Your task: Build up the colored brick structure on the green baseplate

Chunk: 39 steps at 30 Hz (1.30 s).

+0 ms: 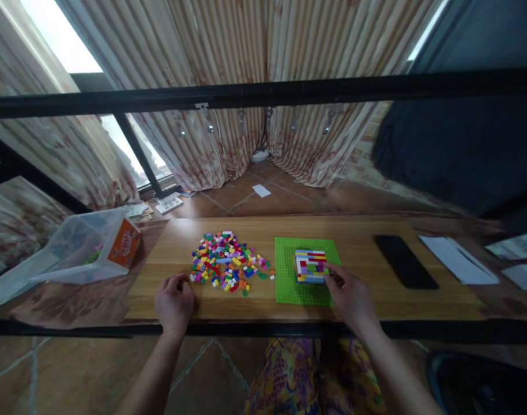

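Observation:
A small walled block of toy bricks, white, red, yellow, blue and purple, stands on a green studded baseplate. My right hand reaches over the plate's right side. Its thumb and fingers are pinched together at the block's right wall, and I cannot make out whether a brick is between them. Left of the plate lies a loose pile of mixed colored toy bricks. Beside the pile's lower left edge, my left hand rests on the wooden table, fingers curled in, their inside hidden.
A black phone-like slab and white paper lie on the right. At the left stands a clear plastic box with an orange label. A black metal bar crosses beyond the table, before the curtains.

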Tool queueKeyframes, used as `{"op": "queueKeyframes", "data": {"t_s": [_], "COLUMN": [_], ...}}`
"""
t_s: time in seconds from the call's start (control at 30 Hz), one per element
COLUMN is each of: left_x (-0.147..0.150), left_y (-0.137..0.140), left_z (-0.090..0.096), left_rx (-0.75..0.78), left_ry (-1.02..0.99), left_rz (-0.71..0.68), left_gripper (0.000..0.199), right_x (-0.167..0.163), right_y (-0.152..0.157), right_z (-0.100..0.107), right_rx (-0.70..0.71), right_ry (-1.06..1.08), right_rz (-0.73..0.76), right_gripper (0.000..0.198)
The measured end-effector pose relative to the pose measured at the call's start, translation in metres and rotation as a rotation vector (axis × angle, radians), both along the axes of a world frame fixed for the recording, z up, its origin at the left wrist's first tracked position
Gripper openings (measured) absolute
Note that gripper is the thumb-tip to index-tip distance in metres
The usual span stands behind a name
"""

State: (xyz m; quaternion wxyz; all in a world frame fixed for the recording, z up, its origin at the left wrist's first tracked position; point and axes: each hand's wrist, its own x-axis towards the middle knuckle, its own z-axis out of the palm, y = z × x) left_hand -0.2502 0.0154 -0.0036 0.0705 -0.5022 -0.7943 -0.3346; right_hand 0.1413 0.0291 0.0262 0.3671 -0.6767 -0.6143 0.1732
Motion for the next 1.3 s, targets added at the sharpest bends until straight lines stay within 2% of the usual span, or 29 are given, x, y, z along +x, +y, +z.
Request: {"op": "queueKeyframes", "data": {"t_s": [0.27, 0.47, 0.6, 1.03, 1.13, 1.3], "left_x": [0.000, 0.001, 0.002, 0.001, 0.001, 0.001], "left_y": [0.001, 0.001, 0.001, 0.001, 0.001, 0.001], "left_z": [0.001, 0.003, 0.003, 0.000, 0.000, 0.001], "left_rx": [-0.005, -0.013, -0.012, -0.020, -0.026, -0.031], "left_ry": [-0.003, -0.014, -0.016, 0.001, 0.001, 0.002], "left_rz": [0.005, 0.008, 0.010, 0.019, 0.017, 0.023], "left_gripper": [0.019, 0.020, 0.020, 0.021, 0.022, 0.023], "right_x": [-0.012, -0.013, -0.015, -0.007, -0.001, 0.003], "right_y": [0.011, 0.015, 0.017, 0.015, 0.016, 0.021], "right_z": [0.004, 0.008, 0.010, 0.011, 0.005, -0.015], "right_rx": [0.000, -0.029, -0.068, -0.036, -0.013, 0.070], "right_ry": [-0.261, -0.319, -0.272, -0.073, -0.024, 0.044], "right_rz": [-0.039, -0.036, -0.025, -0.042, -0.099, -0.224], "right_gripper": [0.027, 0.024, 0.024, 0.029, 0.034, 0.057]}}
